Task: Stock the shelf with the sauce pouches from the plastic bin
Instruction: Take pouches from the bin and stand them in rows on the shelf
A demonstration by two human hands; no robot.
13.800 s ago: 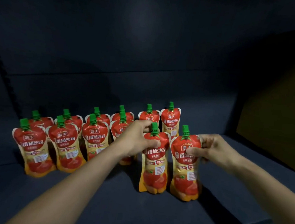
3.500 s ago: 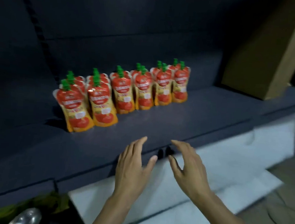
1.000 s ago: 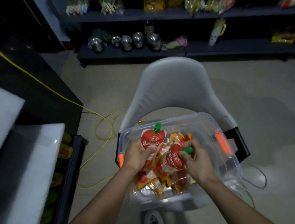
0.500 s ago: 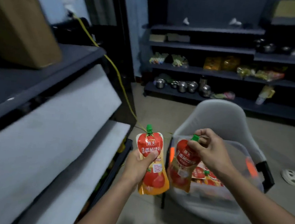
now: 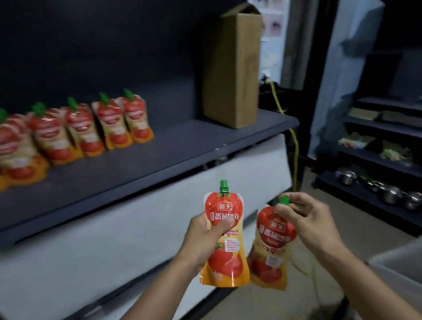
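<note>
My left hand (image 5: 205, 237) grips a red and orange sauce pouch (image 5: 225, 259) around its middle, green cap up. My right hand (image 5: 309, 218) pinches a second sauce pouch (image 5: 271, 250) by its green cap, so it hangs just right of the first. Both are held below and in front of the dark shelf (image 5: 170, 146). A row of several pouches (image 5: 81, 127) stands along the left part of that shelf. A pale corner of the plastic bin (image 5: 406, 266) shows at the right edge.
A tall brown cardboard box (image 5: 233, 68) stands at the shelf's right end. White panels (image 5: 128, 229) front the unit below the shelf. A yellow cable (image 5: 294, 146) hangs beside it. Dark shelving (image 5: 391, 159) with metal bowls and packets lines the far right.
I have turned left from the bin toward the shelf with a pouch in each hand; the row of pouches and the box have come into view. Both grips are unchanged.
</note>
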